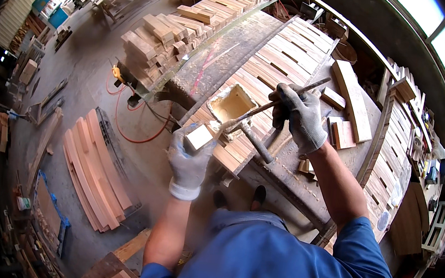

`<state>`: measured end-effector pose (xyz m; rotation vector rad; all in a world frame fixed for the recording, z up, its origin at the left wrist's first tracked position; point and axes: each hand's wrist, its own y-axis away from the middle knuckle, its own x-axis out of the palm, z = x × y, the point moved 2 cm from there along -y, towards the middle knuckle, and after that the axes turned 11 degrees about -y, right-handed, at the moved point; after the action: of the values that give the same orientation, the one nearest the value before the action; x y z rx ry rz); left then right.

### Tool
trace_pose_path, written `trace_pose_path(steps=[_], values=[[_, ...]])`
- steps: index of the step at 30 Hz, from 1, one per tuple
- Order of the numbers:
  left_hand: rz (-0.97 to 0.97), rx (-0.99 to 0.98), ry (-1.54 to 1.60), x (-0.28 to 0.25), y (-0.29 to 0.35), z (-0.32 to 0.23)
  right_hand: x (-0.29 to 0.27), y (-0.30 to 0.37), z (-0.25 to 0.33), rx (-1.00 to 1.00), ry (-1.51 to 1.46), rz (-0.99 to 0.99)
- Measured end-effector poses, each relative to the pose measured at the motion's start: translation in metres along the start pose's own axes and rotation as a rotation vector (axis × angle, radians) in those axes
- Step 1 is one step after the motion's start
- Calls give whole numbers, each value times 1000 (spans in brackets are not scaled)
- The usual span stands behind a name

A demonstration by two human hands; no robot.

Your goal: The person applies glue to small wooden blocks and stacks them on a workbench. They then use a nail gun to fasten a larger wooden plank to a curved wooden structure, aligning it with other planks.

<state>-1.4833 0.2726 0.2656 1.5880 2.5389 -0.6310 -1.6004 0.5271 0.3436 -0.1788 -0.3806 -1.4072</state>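
My left hand [189, 160], in a grey-white work glove, is closed around a small wooden block [199, 136] with its pale face up. My right hand [301, 115], gloved alike, grips a long thin brush [261, 108] by its dark handle. The brush's tip reaches down to the block's edge, where it seems to touch. Just beyond the block sits a crusted open tub [211, 106] with a yellowish glue-like liquid in it. A hammer-like tool [257, 143] lies beside the tub, its grey handle pointing toward me; its head is partly hidden.
Slotted wooden strips [293, 51] run in a row along the workbench under the tub. Stacked wood blocks [157, 35] stand farther left. Curved pinkish boards [90, 170] lie on the floor at left, near an orange hose [124, 136]. Loose boards [350, 101] rest right of my right hand.
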Motion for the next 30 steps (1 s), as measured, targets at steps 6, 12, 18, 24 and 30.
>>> trace_pose_path(steps=[6, 12, 18, 24, 30], values=[[-2, 14, -37, -1, 1, 2, 9, 2, 0, -6, 7, 24], [-32, 50, -60, -4, 6, -3, 2, -5, 0, -174, 210, 24], [-40, -161, 240, 1, 15, -13, 5, -28, -29, 5, 598, 149], [41, -334, 473, 8, 43, -45, 8, 85, -25, 331, 387, 327], [302, -384, 452, 21, 77, -43, -5, 129, -73, 286, -48, 212]])
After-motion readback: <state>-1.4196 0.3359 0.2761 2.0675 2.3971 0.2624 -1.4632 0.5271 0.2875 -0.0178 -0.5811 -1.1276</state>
